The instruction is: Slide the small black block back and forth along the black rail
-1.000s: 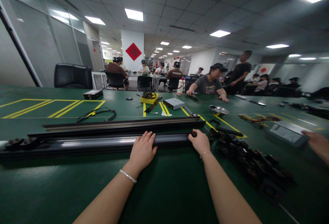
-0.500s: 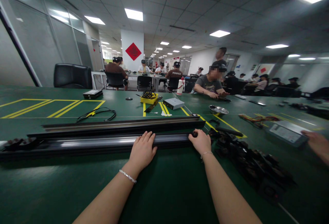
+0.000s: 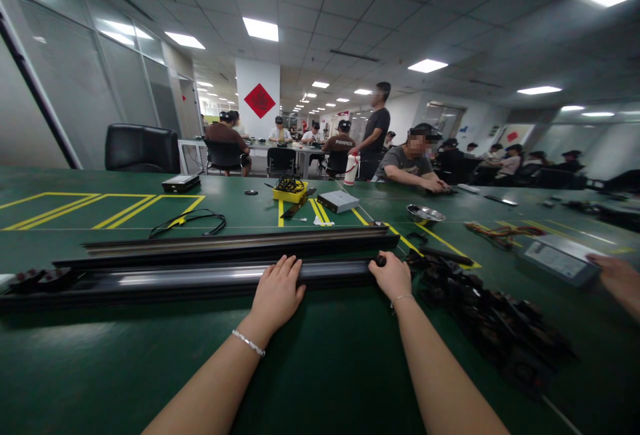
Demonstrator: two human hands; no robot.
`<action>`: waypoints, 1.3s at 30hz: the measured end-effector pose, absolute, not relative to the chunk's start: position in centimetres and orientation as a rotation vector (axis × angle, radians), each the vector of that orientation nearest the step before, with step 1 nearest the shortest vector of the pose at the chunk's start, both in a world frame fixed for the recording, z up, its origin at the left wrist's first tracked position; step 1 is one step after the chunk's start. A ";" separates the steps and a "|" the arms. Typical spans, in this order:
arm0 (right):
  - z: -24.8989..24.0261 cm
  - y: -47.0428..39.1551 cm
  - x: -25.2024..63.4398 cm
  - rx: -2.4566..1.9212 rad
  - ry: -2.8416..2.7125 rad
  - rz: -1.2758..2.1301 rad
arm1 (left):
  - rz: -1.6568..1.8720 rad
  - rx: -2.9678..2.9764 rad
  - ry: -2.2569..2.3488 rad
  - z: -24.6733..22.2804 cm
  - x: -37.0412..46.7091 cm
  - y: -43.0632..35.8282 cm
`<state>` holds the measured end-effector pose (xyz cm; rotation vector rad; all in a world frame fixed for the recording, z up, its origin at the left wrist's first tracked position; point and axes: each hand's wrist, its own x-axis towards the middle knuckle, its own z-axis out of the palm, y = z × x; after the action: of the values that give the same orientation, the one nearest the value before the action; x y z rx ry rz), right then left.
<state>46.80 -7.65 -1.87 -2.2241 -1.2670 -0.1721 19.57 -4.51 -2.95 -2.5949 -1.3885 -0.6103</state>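
A long black rail with a shiny metal face (image 3: pixel 200 275) lies across the green table (image 3: pixel 150 368). My left hand (image 3: pixel 279 288) rests on its right half, fingers laid over the top and the thumb at the near edge. At the rail's right end, my right hand (image 3: pixel 393 276) is closed round a small dark knob-like part (image 3: pixel 381 260), mostly covered by the fingers. Behind lies a second dark rail (image 3: pixel 240 243). Small dark parts (image 3: pixel 40 278) sit at the first rail's left end.
Black parts (image 3: pixel 500 328) lie in a row at right. A person's hand (image 3: pixel 617 282) touches a silver box (image 3: pixel 560 258). Farther back are a metal bowl (image 3: pixel 425 213), a grey box (image 3: pixel 339 201), a yellow tray (image 3: pixel 290 192), a cable (image 3: pixel 187 223) and a seated person (image 3: pixel 410 165).
My hands and the rail have hardly moved. In the background, the standing person has moved left, beside the white bottle, and the seated person's hands have come together.
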 end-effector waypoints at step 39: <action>-1.8 -7.7 47.5 -2.250 -1.252 -0.203 | -0.613 -2.596 -1.387 -2.8 19.6 -4.6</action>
<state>47.50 -7.72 -1.85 -2.2500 -1.2517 -0.2032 19.57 -4.60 -2.82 -2.5963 -1.3869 -0.6127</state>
